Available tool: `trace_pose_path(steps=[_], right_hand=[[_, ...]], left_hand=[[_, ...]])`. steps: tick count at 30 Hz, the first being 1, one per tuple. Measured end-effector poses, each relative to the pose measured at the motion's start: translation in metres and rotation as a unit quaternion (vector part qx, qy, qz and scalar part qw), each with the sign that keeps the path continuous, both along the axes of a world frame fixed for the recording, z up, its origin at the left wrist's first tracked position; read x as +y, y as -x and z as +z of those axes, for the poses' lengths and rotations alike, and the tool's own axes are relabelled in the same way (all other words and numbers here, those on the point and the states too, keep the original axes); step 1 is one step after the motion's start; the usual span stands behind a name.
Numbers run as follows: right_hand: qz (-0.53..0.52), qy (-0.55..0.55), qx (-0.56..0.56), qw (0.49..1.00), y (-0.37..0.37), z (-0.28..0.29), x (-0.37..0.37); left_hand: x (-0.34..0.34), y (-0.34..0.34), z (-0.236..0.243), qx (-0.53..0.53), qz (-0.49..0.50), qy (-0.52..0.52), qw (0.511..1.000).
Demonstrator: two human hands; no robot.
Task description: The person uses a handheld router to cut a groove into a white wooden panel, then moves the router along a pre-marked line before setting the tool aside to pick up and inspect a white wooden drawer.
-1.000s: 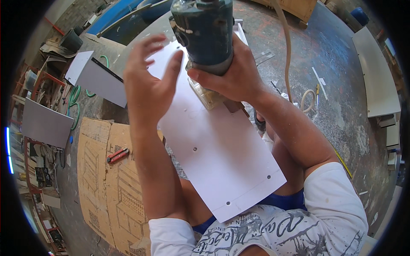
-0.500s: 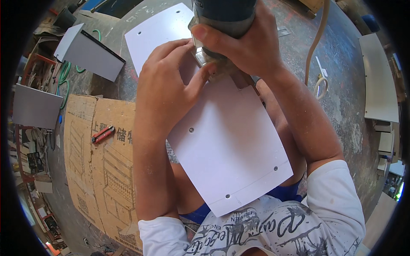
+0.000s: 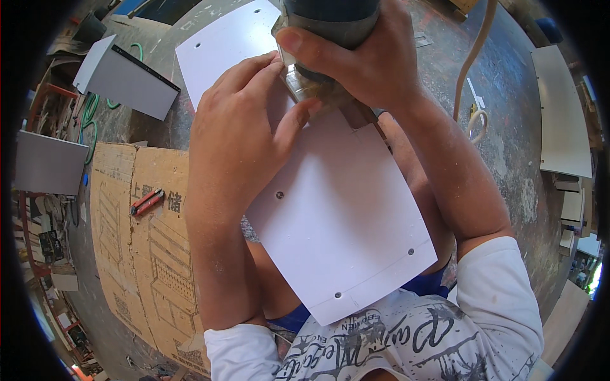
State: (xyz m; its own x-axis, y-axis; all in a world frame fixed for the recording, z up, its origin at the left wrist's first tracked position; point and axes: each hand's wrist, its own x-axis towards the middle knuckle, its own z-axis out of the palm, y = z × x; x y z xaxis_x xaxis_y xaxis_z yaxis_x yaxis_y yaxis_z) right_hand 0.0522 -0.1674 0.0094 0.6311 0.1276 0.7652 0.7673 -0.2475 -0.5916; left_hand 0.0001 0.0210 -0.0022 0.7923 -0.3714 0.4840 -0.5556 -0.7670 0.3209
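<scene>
My right hand (image 3: 362, 63) is wrapped round the dark blue body of a power router (image 3: 324, 18), its thumb across the front. My left hand (image 3: 248, 127) is closed on the router's clear plastic base (image 3: 304, 87), fingertips and thumb at its edges. The router sits on a long white board (image 3: 343, 216) lying over my lap, at a darker notch or piece (image 3: 359, 119) on the board's right edge. The board has several screws or screw holes along it. The router's bit is hidden under the base and my hands.
Cardboard (image 3: 117, 241) with a red utility knife (image 3: 147, 202) lies at left. Beyond are white panels (image 3: 127, 79), green hose (image 3: 90, 117) and cluttered shelving (image 3: 44, 241). A pale cord (image 3: 467, 70) hangs right of the router; another long panel (image 3: 559, 111) stands at the far right.
My left hand has come from open in the air down onto the router's base and closed on it. The router and right hand moved slightly right, and the view shifted a little.
</scene>
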Motion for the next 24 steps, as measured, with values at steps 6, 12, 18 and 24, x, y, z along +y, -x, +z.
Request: trace_pose_path(steps=[6, 12, 18, 24], right_hand=[[0.039, -0.042, 0.019, 0.998, -0.014, -0.012, -0.005], [0.049, -0.048, 0.032, 0.997, -0.009, -0.002, -0.005], [0.044, -0.04, 0.054, 0.997, -0.007, -0.001, -0.007], [0.055, -0.052, 0.048, 0.996, -0.008, -0.003, -0.005]], left_hand=[[-0.002, 0.0, 0.001, 0.002, -0.006, -0.001, 1.0], [-0.003, 0.001, -0.002, 0.022, 0.022, -0.004, 1.0], [-0.005, 0.001, -0.003, 0.005, 0.025, -0.007, 1.0], [-0.005, 0.0, -0.003, 0.003, 0.026, -0.013, 1.0]])
